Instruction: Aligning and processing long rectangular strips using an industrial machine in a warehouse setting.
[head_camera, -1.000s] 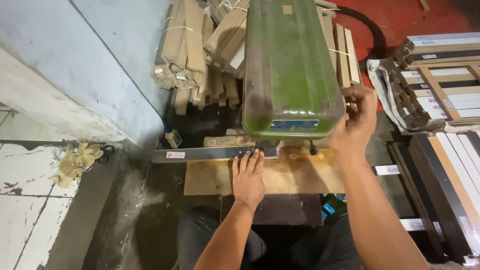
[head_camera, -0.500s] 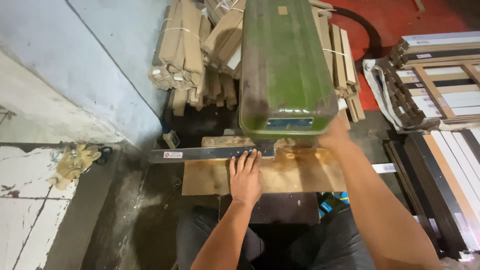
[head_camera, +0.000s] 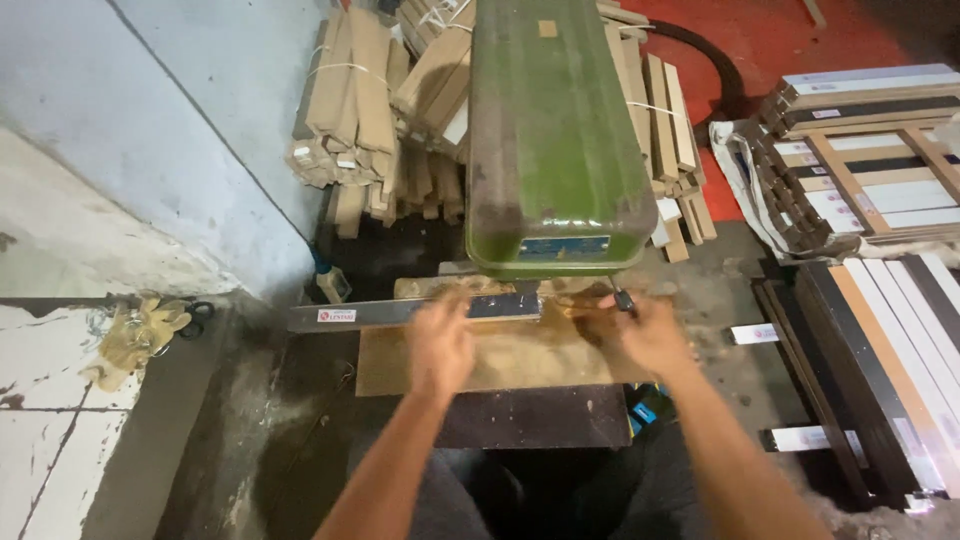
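A green machine head (head_camera: 555, 140) hangs over a worn wooden work table (head_camera: 520, 362). A long dark metal strip (head_camera: 400, 312) lies across the table under the machine, sticking out to the left. My left hand (head_camera: 440, 345) is blurred and rests on or just above the strip, fingers spread. My right hand (head_camera: 645, 335) is on the table at the right, beside a small dark lever (head_camera: 622, 298); whether it grips anything is unclear.
Bundles of cardboard-wrapped bars (head_camera: 360, 120) are stacked behind the machine. Stacks of black, white and wood-coloured panels (head_camera: 880, 340) lie at the right. Yellow gloves (head_camera: 140, 335) sit on a tiled ledge at the left. A grey wall (head_camera: 150, 140) runs along the left.
My right hand came down from the machine's right side to the table beside the strip. My left hand shifted slightly on the strip.
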